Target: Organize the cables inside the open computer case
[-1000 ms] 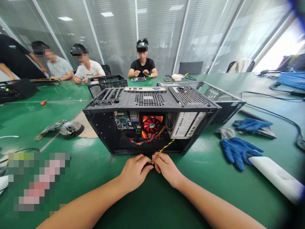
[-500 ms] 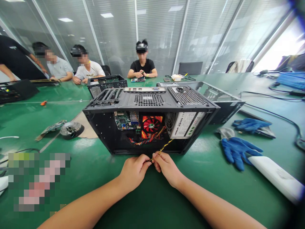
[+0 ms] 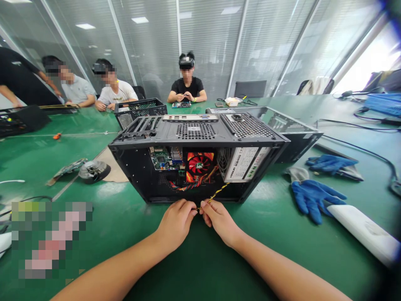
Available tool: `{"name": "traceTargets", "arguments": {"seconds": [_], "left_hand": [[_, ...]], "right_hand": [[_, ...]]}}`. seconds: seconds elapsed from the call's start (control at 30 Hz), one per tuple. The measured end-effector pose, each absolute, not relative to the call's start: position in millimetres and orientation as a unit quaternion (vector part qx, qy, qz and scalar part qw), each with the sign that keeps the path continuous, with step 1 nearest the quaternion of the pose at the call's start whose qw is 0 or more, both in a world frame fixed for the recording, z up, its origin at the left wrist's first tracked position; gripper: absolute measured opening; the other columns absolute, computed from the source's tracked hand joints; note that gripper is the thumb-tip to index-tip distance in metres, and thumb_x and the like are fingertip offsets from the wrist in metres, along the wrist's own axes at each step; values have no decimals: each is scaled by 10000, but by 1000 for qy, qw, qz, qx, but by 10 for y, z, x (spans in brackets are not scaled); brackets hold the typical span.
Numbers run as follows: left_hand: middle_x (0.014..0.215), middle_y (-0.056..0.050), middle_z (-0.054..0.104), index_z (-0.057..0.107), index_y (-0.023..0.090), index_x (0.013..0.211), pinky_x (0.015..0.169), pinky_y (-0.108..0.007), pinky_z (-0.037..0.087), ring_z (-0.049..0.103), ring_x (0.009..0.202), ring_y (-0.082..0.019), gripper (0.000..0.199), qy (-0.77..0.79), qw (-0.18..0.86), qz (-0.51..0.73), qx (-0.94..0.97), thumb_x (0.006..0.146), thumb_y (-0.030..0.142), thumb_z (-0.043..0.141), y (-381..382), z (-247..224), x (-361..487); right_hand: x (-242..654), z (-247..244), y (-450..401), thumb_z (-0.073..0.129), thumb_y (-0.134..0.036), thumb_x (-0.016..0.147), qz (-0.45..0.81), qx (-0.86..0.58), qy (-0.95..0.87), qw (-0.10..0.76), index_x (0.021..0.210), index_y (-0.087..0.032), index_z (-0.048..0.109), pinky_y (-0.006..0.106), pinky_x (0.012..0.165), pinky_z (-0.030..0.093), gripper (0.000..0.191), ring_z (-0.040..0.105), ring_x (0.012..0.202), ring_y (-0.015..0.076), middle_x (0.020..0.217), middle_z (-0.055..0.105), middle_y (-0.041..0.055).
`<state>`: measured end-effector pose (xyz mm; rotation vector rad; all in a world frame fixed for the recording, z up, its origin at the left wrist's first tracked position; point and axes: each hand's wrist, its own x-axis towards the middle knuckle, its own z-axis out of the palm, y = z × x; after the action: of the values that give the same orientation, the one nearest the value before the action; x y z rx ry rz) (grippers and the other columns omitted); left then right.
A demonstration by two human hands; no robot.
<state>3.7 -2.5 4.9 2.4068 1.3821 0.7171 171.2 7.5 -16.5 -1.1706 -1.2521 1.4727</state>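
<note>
The fingers of the left hand [image 3: 177, 221] and the right hand [image 3: 221, 220] are pinched on a thin, twisty yellow and black wire [image 3: 219, 192]. The two hands are close together. The wire goes to the right and into the open near side of a black computer case [image 3: 194, 143]. In the case are a red fan [image 3: 199, 164] and, to its right, a box with a white label [image 3: 247, 165]. Blue gloves [image 3: 313, 196] lie on the right of the green table [image 3: 131, 228]. A person in a black shirt [image 3: 188, 86] sits at the far side.
</note>
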Motion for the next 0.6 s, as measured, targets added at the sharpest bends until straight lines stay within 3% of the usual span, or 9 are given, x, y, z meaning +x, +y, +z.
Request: {"name": "traceTargets", "arguments": {"seconds": [0.17, 0.4, 0.6], "left_hand": [[844, -24, 646, 576, 196, 967, 682, -284, 496, 622, 736, -161, 185, 464, 179, 246, 832, 985, 183, 393, -26, 28, 34], [930, -78, 646, 584, 177, 992, 789, -414, 526, 612, 876, -247, 120, 435, 54, 208, 874, 957, 274, 523, -89, 51, 54], [882, -70, 668, 602, 170, 926, 783, -398, 527, 630, 841, -237, 79, 423, 53, 221, 877, 937, 238, 563, -92, 67, 56]], "right_hand": [[1706, -157, 72, 549, -670, 821, 588, -472, -497, 428, 665, -186, 543, 238, 433, 306, 508, 380, 426, 94, 476, 424, -62], [1710, -209, 71, 542, -680, 826, 560, -481, -501, 452, 646, -198, 530, 258, 431, 269, 515, 347, 407, 100, 450, 408, -62], [1712, -195, 68, 540, -680, 827, 561, -479, -503, 450, 633, -196, 523, 257, 446, 266, 523, 340, 414, 97, 449, 406, -61]]}}
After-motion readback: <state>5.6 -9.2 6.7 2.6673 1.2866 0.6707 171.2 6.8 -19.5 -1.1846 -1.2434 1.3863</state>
